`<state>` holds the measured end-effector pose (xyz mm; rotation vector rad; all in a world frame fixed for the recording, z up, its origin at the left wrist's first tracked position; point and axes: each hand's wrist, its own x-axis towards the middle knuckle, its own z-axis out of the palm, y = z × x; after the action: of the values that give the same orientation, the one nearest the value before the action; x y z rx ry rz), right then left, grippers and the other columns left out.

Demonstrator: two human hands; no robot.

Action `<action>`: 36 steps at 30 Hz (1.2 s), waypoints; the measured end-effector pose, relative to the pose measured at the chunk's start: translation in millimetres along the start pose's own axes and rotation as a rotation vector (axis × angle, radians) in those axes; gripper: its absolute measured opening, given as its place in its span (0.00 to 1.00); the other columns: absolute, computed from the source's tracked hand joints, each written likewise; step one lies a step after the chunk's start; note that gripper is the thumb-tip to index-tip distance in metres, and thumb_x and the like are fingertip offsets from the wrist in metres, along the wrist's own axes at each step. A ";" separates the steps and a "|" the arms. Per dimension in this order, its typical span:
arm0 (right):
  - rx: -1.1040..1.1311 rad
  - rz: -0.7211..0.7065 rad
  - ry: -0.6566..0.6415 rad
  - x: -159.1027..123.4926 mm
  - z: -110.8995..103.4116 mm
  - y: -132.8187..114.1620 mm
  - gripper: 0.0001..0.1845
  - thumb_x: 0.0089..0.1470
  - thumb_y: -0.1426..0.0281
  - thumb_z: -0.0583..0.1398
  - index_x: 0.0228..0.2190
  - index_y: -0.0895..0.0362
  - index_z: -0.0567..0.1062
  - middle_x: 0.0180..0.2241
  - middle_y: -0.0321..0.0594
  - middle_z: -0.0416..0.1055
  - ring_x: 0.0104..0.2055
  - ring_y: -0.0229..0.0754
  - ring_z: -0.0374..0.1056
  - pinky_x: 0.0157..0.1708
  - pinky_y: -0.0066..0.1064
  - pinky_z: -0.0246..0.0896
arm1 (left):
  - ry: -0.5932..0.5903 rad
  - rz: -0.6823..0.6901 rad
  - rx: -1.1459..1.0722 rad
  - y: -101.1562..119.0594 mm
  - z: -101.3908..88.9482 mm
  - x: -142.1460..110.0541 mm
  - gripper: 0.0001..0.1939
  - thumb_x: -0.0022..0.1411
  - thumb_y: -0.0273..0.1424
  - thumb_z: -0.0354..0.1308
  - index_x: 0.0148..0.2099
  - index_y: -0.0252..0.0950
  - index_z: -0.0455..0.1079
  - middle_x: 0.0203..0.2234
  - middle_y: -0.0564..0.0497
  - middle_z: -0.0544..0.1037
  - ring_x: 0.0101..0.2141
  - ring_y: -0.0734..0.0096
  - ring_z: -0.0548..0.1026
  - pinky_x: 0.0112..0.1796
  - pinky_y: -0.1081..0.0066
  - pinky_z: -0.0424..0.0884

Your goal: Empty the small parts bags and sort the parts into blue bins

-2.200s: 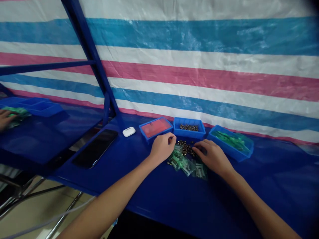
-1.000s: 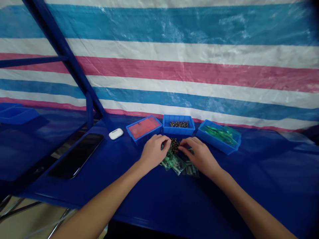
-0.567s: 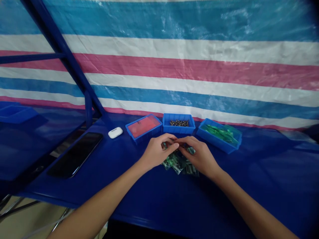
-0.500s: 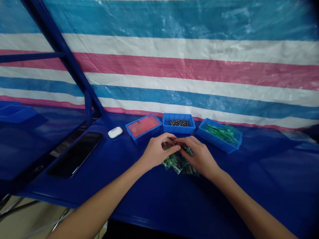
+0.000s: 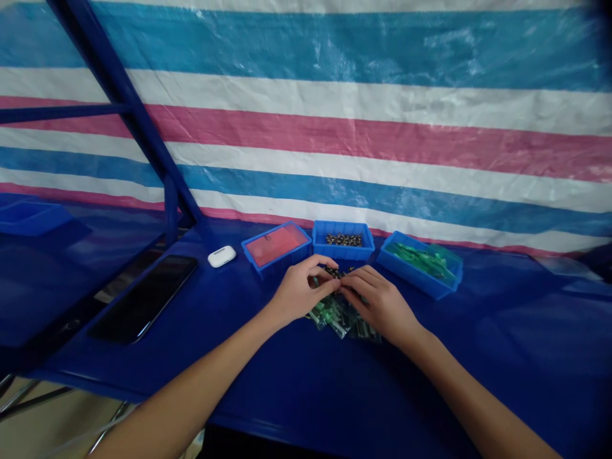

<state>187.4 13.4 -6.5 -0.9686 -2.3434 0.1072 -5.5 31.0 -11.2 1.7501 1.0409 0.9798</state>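
My left hand [image 5: 301, 288] is closed in a pinch, its thumb and fingertips meeting those of my right hand [image 5: 382, 303]. What the two pinches hold is too small and too covered to name. Small dark and brassy metal pieces [image 5: 333, 271] show just behind the fingertips. Under both hands lies a heap of small clear plastic bags [image 5: 337, 319] with green and metallic contents, partly hidden by my fingers. Beyond the hands stands a blue bin [image 5: 343, 251] with many small metal parts inside.
To the left are a blue bin with a pinkish-red sheet [image 5: 277, 245], a white earbud case [image 5: 222, 256] and a black phone [image 5: 143, 299]. A blue bin of green pieces [image 5: 421, 261] stands at the right. Striped sheeting [image 5: 358, 137] hangs behind the blue table [image 5: 306, 382].
My right hand's fingers have drawn in closer to my left fingertips, and the dark pieces behind them show differently. The view has tilted slightly; the bins stay put.
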 end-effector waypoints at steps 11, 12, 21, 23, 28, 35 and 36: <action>-0.319 0.376 0.115 7.0 -0.1 35.2 0.14 0.63 0.65 0.52 0.39 0.56 0.75 0.31 0.44 0.73 0.36 0.48 0.67 0.37 0.37 0.60 | 0.203 0.061 0.375 -3.7 -7.9 0.8 0.19 0.71 0.39 0.39 0.38 0.38 0.69 0.19 0.56 0.66 0.21 0.74 0.66 0.26 0.73 0.57; -0.294 0.349 0.069 1.6 -0.2 36.2 0.13 0.63 0.65 0.52 0.37 0.56 0.76 0.31 0.44 0.72 0.36 0.48 0.66 0.37 0.37 0.60 | 0.200 0.073 0.436 -5.0 -7.7 0.9 0.19 0.71 0.39 0.41 0.35 0.37 0.68 0.17 0.56 0.65 0.20 0.74 0.65 0.26 0.72 0.55; -0.070 0.385 -0.069 -7.0 14.0 31.8 0.05 0.56 0.67 0.60 0.33 0.53 0.76 0.36 0.41 0.71 0.39 0.46 0.64 0.39 0.38 0.57 | 0.171 0.088 0.552 -6.3 -6.9 0.0 0.14 0.71 0.34 0.41 0.37 0.38 0.64 0.18 0.57 0.65 0.20 0.73 0.67 0.26 0.72 0.54; -0.062 0.401 -0.054 -6.0 15.8 29.4 0.04 0.56 0.68 0.59 0.32 0.53 0.75 0.37 0.41 0.71 0.41 0.47 0.64 0.39 0.39 0.55 | 0.152 0.084 0.545 -6.1 -5.8 -0.7 0.13 0.71 0.34 0.40 0.40 0.39 0.65 0.18 0.57 0.65 0.20 0.73 0.66 0.26 0.73 0.54; -0.098 0.311 0.027 -3.4 10.5 21.5 0.07 0.62 0.70 0.54 0.36 0.54 0.72 0.38 0.41 0.72 0.42 0.45 0.64 0.41 0.39 0.52 | 0.147 0.083 0.541 -6.1 -2.5 -1.8 0.13 0.71 0.37 0.41 0.44 0.39 0.65 0.19 0.57 0.66 0.20 0.74 0.66 0.25 0.74 0.54; -0.198 0.378 -0.035 -8.0 15.1 24.3 0.10 0.55 0.65 0.60 0.41 0.52 0.74 0.42 0.40 0.71 0.45 0.49 0.62 0.39 0.39 0.50 | 0.142 0.087 0.543 -7.2 -1.9 -1.2 0.13 0.71 0.37 0.42 0.46 0.39 0.64 0.21 0.57 0.67 0.21 0.74 0.67 0.25 0.75 0.56; -0.175 0.406 -0.041 -8.7 17.2 25.5 0.10 0.54 0.66 0.61 0.40 0.52 0.74 0.41 0.40 0.71 0.45 0.49 0.62 0.39 0.38 0.50 | 0.138 0.087 0.544 -7.1 -1.6 -1.2 0.13 0.71 0.37 0.42 0.46 0.39 0.64 0.20 0.57 0.66 0.21 0.74 0.66 0.25 0.75 0.56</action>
<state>198.5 28.8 -32.2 -1.5328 -2.1882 0.0831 -9.2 32.4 -17.5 2.2024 1.4272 0.9360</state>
